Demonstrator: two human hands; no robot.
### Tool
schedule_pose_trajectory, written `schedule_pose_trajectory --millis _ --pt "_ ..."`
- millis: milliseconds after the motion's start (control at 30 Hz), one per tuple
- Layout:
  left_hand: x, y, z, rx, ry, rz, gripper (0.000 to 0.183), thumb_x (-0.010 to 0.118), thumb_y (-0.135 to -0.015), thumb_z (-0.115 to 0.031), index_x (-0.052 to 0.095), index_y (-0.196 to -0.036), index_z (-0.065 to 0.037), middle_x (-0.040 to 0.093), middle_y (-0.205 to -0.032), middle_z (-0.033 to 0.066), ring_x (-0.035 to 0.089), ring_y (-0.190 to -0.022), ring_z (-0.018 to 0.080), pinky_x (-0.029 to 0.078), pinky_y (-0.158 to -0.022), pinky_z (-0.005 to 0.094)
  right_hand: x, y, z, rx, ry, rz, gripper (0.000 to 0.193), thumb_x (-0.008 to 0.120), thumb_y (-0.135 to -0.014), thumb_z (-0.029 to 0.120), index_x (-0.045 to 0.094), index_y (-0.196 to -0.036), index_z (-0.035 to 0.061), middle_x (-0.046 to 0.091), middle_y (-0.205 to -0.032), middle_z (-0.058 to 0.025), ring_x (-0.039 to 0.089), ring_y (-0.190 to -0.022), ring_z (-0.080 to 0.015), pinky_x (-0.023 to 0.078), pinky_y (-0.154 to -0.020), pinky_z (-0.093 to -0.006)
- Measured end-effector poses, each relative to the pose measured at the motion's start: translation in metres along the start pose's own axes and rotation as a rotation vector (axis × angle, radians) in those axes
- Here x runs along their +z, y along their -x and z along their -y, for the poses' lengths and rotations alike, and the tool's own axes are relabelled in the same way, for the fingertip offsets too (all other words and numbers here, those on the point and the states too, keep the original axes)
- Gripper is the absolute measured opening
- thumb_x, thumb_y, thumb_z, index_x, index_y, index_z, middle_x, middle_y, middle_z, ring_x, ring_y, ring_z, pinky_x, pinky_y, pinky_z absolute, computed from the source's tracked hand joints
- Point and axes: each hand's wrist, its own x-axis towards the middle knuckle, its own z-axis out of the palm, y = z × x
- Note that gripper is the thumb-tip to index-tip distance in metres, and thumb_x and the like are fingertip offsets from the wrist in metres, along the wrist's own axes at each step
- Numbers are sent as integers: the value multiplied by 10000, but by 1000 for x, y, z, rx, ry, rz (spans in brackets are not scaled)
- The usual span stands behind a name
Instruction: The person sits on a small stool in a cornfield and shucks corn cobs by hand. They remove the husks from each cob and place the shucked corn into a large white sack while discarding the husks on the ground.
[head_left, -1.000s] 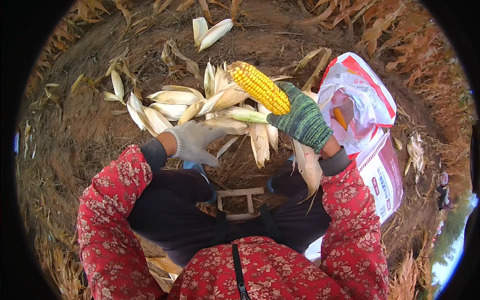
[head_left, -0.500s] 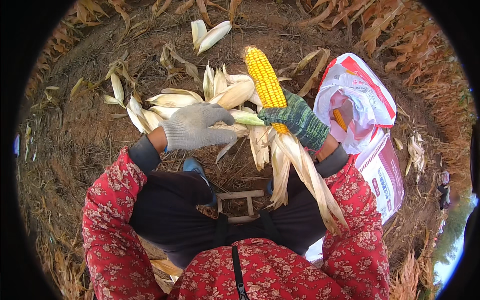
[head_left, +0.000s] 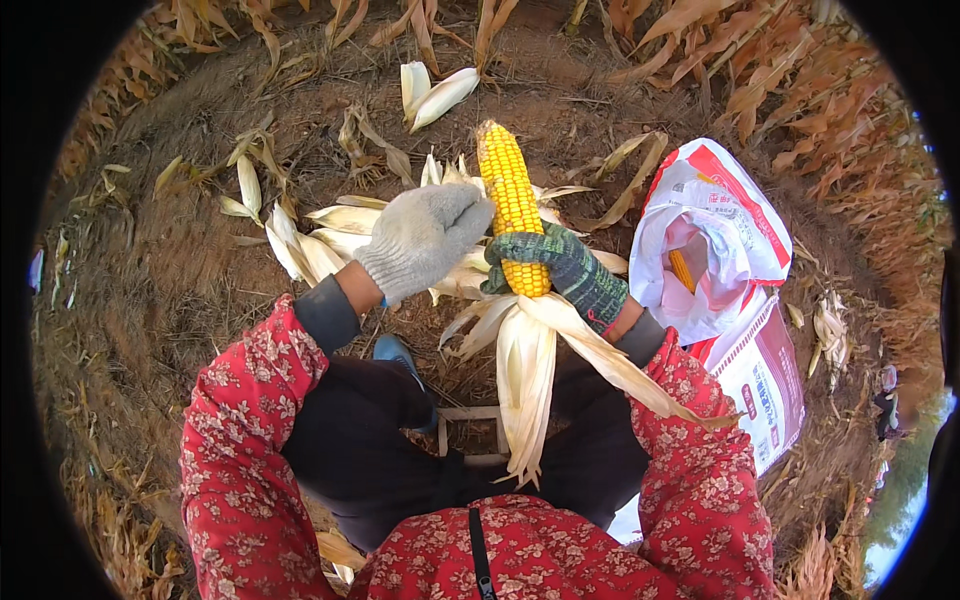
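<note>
A yellow corn cob (head_left: pixel 513 190) stands tip up in front of me. My right hand (head_left: pixel 560 270), in a dark green knitted glove, is closed round its lower part. Pale husk leaves (head_left: pixel 527 365), peeled back from the cob's base, hang below that hand, and one strip lies across the right sleeve. Close by the cob's left side is my left hand (head_left: pixel 420 240), in a grey-white knitted glove. Its fingers are curled and pressed together; what they hold, if anything, is hidden.
Several unpeeled ears in pale husks (head_left: pixel 345 218) lie behind my hands, and a few more (head_left: pixel 440 98) lie farther off. To the right, an open white-and-red sack (head_left: pixel 720 200) has a yellow cob (head_left: pixel 682 270) inside. A wooden frame (head_left: pixel 472 413) sits between my feet. Dry corn stalks border the soil.
The cob has moved slightly left and now stands more upright, its loose husks swinging left. My left hand has come up and right to the cob, its fingers closing from an open spread.
</note>
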Motion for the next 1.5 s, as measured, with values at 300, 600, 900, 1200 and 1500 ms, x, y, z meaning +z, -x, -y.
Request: schedule_pose_trajectory --millis 300,600,900,1200,1500 --pt "0 22 28 96 -251 643 572 622 -843 -346 503 -1323 -59 636 -1095 181 606 -1031 360 467 -924 440 -4 -1 16 -271 819 -466 556 812 -752 268 568 -1165 -13 655 -985 -136 656 -897 -274 529 -813 -369" --pt "1 -12 16 -453 950 99 472 676 -927 -263 487 -1278 -11 592 -1161 71 605 -1040 169 481 -961 305 61 4 20 -422 1148 -369 1033 850 -688 382 304 -1442 -65 483 -1355 -247 499 -1257 -323 425 -1049 -383" --pt "-11 -2 19 33 155 -149 425 569 -967 -323 512 -1284 -46 605 -1018 127 635 -889 270 513 -744 375 58 -14 -21 -278 774 -159 554 807 -786 253 542 -1195 -10 657 -1060 -114 622 -996 -188 504 -890 -322" --pt "-19 0 10 -48 -129 -227 373 471 -979 -388 584 -971 -33 615 -827 196 621 -803 395 466 -669 464 59 -2 -5 -235 822 -220 447 777 -807 222 592 -1146 -3 665 -1011 -100 642 -932 -178 525 -846 -321" --pt "-25 34 66 -116 -564 782 435 612 -835 -393 604 -1178 -127 673 -910 176 653 -869 372 506 -806 472 5 2 12 -215 1061 -381 626 823 -740 286 549 -1221 -7 659 -1072 -148 641 -972 -259 501 -892 -352"
